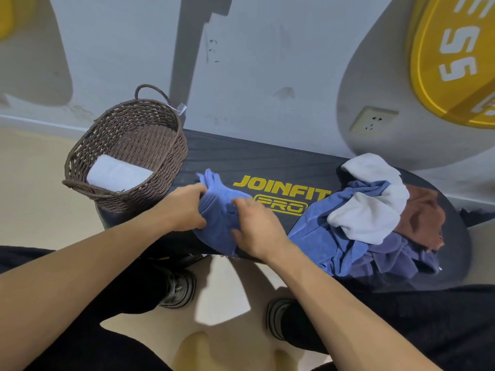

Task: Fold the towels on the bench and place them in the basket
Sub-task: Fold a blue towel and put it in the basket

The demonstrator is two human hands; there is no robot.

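Bench (pixel 267 159): black pad — carries basket, work and unfolded pile (pixel 375 223).
Basket (pixel 171 153): left end; one white folded towel (pixel 117 174) inside.
Blue towel (pixel 219 212): mid-fold beside basket.
Left hand (pixel 184 207): pinches the bunched edge.
Right hand (pixel 257 226): fingers spread, pressing flat.
Advice: square the edges — crease before lifting.

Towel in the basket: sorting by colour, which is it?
White folded towel, seen clearly in head view.

We see only a corner of the white towel (pixel 117 174) inside the basket (pixel 160 153); the wall hides the rest. Our right hand (pixel 258 228) covers part of the blue towel (pixel 218 210). The yellow disc (pixel 452 57) runs off the picture's edge. The pile (pixel 375 223) hides the table (pixel 267 162) end.
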